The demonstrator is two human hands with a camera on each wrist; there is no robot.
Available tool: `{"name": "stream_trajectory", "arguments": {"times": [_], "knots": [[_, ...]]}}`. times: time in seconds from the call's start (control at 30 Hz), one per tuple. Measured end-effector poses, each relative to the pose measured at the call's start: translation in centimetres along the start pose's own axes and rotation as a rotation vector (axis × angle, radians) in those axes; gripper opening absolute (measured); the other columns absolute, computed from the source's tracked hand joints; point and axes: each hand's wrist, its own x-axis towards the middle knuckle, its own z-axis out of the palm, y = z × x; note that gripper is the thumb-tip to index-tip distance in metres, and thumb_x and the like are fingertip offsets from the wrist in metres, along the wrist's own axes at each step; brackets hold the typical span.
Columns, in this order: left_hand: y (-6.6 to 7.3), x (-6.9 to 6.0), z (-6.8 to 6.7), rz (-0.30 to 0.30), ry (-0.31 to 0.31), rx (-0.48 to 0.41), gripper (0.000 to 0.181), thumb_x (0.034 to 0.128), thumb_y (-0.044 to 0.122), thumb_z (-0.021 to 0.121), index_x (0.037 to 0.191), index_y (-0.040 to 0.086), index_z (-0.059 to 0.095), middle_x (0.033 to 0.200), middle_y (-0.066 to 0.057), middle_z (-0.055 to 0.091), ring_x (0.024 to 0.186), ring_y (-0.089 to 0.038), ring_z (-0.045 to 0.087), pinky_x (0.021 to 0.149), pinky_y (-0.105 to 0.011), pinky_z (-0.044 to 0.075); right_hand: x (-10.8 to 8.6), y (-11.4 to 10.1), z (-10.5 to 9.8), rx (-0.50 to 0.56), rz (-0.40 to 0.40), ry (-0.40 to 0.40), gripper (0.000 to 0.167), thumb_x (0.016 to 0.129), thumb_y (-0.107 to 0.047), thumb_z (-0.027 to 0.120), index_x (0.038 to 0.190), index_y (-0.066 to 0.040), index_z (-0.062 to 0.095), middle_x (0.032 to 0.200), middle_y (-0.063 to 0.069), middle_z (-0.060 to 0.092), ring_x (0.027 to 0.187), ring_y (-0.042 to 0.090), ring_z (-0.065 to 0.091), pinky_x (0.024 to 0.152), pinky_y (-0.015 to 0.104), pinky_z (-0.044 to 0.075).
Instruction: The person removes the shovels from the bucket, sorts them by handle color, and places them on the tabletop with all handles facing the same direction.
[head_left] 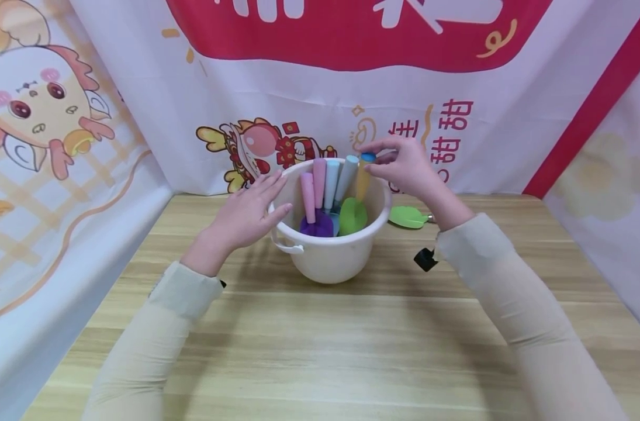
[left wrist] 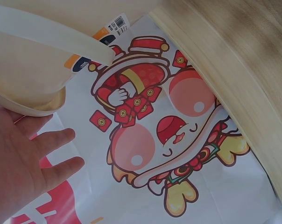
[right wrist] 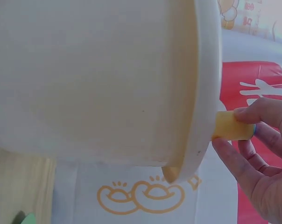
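Note:
A white bucket [head_left: 332, 257] stands on the table, holding several small shovels, handles up. Their handles are pink [head_left: 308, 196] and light blue [head_left: 331, 184]; a purple blade [head_left: 317, 225] shows low inside. My right hand [head_left: 404, 166] pinches the top of a yellow handle [head_left: 363, 181] with a blue end, above a green blade [head_left: 353, 216]. In the right wrist view, thumb and fingers grip that yellow handle [right wrist: 232, 126] just beyond the bucket's rim. My left hand [head_left: 248, 213] touches the rim's left side, fingers extended; in the left wrist view they lie spread.
Another green shovel blade [head_left: 408, 217] lies on the wooden table [head_left: 320, 345] right of the bucket, its far end hidden behind my right arm. The bucket's white carrying handle [head_left: 288, 245] hangs at its left front. Printed cloth [head_left: 156, 88] encloses the back and sides.

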Motion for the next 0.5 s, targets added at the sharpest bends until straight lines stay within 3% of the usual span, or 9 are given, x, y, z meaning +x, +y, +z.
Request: {"name": "stream_trajectory", "arguments": {"times": [0.5], "knots": [[0.0, -0.1, 0.0, 0.006, 0.018, -0.001, 0.072, 0.1064, 0.055, 0.039, 0.165, 0.017, 0.021, 0.171, -0.001, 0.011, 0.156, -0.032, 0.011, 0.117, -0.071, 0.016, -0.9, -1.1, -1.2, -0.034, -0.039, 0.056, 0.034, 0.095, -0.011, 0.073, 0.129, -0.007, 0.071, 0.128, 0.011, 0.062, 0.113, 0.028, 0.068, 0.093, 0.040, 0.058]]}}
